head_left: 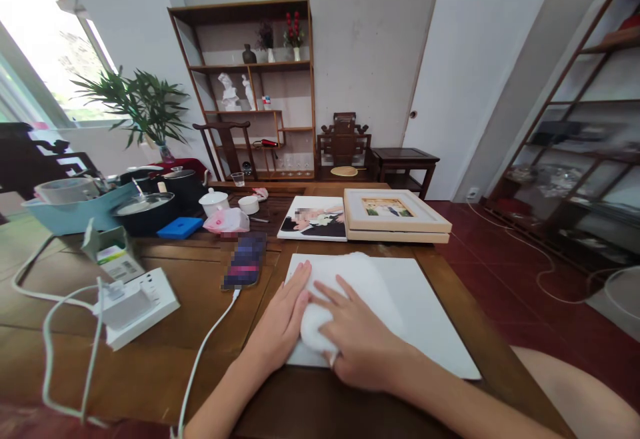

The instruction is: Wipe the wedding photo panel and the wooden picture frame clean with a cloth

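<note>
A flat white board (433, 322) lies on the wooden table in front of me. Across its left half rests a soft white cloth (373, 282), bunched up near my hands. My left hand (286, 315) lies along the board's left edge with its fingers stretched out together. Pressing on the bunched cloth is my right hand (357, 335), index and middle fingers extended and the others curled into the fabric. Just beyond the board are a photo panel (315, 219) and a stack of light wooden frames (397, 215), the top one holding a picture.
A phone (246, 262) with a white cable lies left of the board. Farther left are a power strip (143, 305), a small opened box (114, 252), a blue box (180, 227), a black pan (143, 209) and a white lidded cup (213, 202). Shelves stand against the walls.
</note>
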A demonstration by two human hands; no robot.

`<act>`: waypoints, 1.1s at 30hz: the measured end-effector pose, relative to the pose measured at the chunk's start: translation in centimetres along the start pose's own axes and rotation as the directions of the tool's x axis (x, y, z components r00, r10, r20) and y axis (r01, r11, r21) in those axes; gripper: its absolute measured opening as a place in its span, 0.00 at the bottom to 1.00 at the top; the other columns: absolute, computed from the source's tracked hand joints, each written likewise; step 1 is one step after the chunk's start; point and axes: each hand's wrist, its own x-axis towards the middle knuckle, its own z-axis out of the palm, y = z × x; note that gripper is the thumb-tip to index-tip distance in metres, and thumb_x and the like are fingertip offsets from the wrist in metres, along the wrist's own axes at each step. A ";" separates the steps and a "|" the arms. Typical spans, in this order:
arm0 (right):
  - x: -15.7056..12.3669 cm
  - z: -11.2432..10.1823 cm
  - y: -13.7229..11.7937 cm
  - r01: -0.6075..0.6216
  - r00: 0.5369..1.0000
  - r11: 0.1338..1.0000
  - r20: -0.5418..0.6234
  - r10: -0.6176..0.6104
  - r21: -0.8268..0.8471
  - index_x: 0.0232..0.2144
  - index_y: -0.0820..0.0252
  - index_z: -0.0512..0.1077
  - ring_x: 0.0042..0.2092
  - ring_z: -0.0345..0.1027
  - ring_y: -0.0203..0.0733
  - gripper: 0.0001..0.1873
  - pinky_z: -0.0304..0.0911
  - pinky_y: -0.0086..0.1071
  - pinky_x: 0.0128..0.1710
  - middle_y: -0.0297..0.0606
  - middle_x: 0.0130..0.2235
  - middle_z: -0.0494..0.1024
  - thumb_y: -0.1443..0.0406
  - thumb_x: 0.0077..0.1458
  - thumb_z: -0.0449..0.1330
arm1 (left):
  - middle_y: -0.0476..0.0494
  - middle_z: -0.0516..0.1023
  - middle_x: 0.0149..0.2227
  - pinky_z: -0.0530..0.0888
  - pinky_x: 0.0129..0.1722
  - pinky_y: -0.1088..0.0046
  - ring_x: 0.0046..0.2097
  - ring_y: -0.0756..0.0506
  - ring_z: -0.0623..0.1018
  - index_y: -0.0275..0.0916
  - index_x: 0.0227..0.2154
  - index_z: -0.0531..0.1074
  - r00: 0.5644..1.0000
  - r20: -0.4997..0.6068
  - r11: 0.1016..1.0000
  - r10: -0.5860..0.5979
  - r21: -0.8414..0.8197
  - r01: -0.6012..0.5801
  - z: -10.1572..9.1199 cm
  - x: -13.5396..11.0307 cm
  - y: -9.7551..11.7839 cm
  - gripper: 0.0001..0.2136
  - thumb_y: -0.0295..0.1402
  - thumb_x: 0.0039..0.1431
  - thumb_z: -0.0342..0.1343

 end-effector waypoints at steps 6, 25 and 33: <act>-3.6 -2.1 -1.8 0.254 0.937 0.958 0.214 -0.277 0.132 0.36 0.57 0.74 0.63 0.42 0.44 0.12 0.25 0.42 0.63 0.37 0.61 0.58 0.63 0.48 0.56 | 0.43 0.56 0.62 0.56 0.60 0.59 0.63 0.44 0.55 0.38 0.59 0.55 0.999 -0.010 0.999 -0.032 0.016 0.033 0.2 -0.1 -0.1 0.21 0.36 0.66 0.34; 6.8 -1.7 5.5 -0.277 0.956 0.931 -0.030 0.292 0.238 0.37 0.62 0.71 0.46 0.66 0.51 0.23 0.58 0.38 0.44 0.47 0.43 0.75 0.54 0.61 0.43 | 0.43 0.67 0.56 0.58 0.58 0.54 0.58 0.41 0.65 0.42 0.53 0.66 0.993 0.103 0.992 0.063 0.104 -0.074 -0.1 0.2 0.5 0.17 0.33 0.63 0.41; 7.5 -2.8 5.8 -0.165 0.986 0.936 0.059 0.154 0.312 0.37 0.60 0.72 0.45 0.67 0.47 0.22 0.58 0.35 0.44 0.42 0.44 0.75 0.51 0.58 0.47 | 0.43 0.73 0.51 0.63 0.56 0.58 0.52 0.42 0.71 0.42 0.50 0.68 0.990 0.107 0.990 0.089 0.097 -0.100 -0.6 0.3 1.2 0.16 0.31 0.63 0.41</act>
